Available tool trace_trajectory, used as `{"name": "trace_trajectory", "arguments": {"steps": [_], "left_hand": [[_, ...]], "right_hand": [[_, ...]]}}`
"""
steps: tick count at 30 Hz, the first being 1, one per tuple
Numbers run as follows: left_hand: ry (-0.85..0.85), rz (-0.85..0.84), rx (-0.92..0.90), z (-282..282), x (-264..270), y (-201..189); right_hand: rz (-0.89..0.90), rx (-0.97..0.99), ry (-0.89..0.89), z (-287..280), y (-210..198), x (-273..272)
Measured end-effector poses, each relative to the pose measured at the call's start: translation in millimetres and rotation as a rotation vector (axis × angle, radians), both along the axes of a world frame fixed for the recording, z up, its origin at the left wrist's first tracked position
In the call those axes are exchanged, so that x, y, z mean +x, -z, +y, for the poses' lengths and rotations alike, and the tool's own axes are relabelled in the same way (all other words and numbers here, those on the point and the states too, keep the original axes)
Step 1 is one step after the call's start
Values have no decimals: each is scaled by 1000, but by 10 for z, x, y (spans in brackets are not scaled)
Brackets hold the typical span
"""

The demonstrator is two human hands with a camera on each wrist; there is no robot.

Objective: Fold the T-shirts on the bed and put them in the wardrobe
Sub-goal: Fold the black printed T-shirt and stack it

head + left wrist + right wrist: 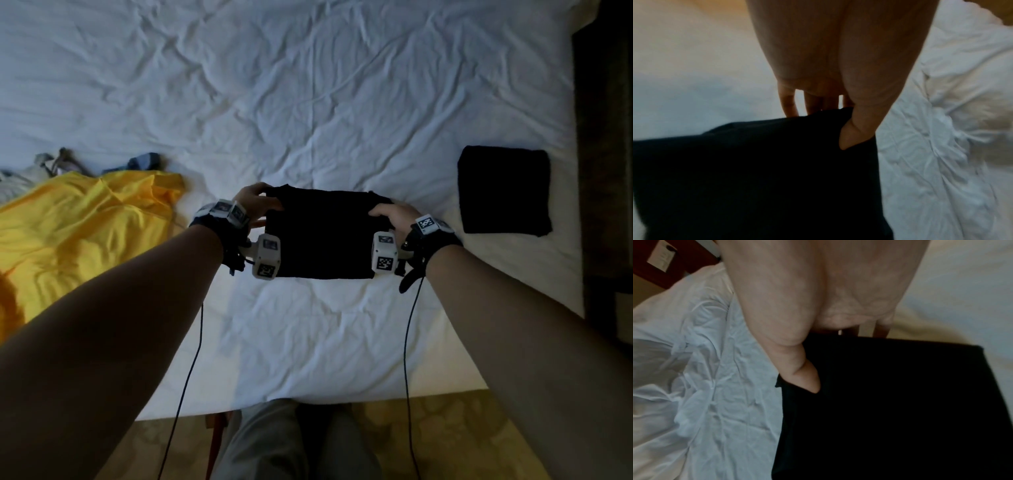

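Note:
A black T-shirt (322,233), partly folded into a rectangle, lies in the middle of the white bed (308,102). My left hand (255,205) pinches its far left corner, thumb on top and fingers underneath, and the left wrist view shows the same grip of my left hand (838,123) on the black T-shirt (756,178). My right hand (387,214) pinches the far right corner in the same way. In the right wrist view, the thumb of my right hand (805,369) presses on the black T-shirt (890,402). A second black T-shirt (505,190) lies folded square to the right.
A crumpled yellow T-shirt (85,222) is spread at the bed's left, with other grey and blue clothes (144,161) behind it. Dark wooden furniture (606,154) stands along the right edge. The bed's near edge (308,406) is by my legs, over patterned carpet.

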State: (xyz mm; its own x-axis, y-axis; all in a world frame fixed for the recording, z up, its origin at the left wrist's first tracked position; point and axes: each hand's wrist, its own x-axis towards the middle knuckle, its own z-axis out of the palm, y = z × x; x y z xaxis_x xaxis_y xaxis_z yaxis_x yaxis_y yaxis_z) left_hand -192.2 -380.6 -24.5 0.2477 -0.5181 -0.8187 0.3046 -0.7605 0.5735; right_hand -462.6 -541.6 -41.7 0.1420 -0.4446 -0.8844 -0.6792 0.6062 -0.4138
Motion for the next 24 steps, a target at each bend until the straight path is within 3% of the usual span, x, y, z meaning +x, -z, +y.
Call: {"name": "trace_trajectory", "arguments": {"steps": [6, 10, 14, 20, 24], "left_hand": [[130, -49, -79, -32, -392, -616], [239, -111, -98, -235, -842, -918], [320, -146, -129, -541, -1426, -1146], [492, -222, -155, -1031, -2400, -1249], [566, -362, -174, -1325, -3061, -1240]], "right_hand": [[15, -101, 57, 302, -784, -465], [21, -209, 121, 325, -1095, -983], [35, -277, 237, 200, -1296, -1628], [67, -372, 131, -189, -1474, -2707], [159, -482, 143, -530, -1390, -3187]]}}
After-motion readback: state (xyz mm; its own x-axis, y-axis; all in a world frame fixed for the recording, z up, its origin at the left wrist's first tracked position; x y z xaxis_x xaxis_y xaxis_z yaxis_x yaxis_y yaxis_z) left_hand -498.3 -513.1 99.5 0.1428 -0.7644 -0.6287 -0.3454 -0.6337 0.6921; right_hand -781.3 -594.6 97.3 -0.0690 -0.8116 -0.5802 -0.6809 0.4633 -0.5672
